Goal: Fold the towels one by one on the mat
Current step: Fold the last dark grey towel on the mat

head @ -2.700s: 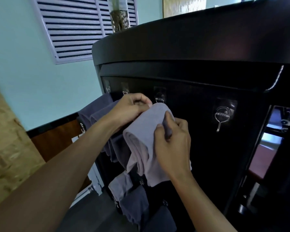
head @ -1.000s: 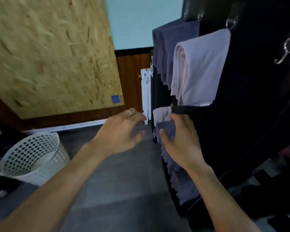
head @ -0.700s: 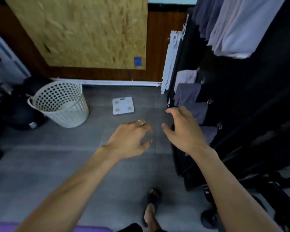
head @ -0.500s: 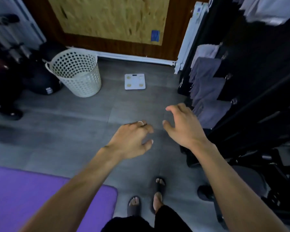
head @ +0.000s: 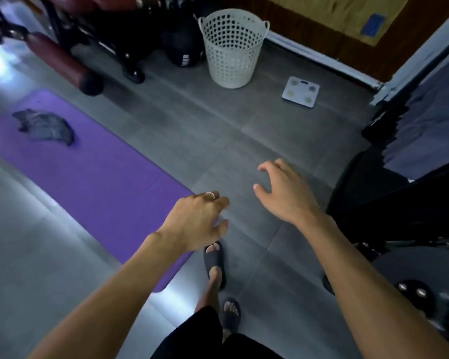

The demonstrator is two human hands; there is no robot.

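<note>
Here, around your mat (head: 94, 177) — crumpled towel (head: 46, 126) on it, basket (head: 231, 47) and scale (head: 300, 92) beyond; your left hand (head: 195, 224) and right hand (head: 285, 193) relaxed, grasping nothing.

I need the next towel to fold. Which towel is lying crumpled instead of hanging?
The dark grey towel on the far end of the purple mat, lying in a crumpled heap. The other grey towels hang flat on the black rack at right.
</note>
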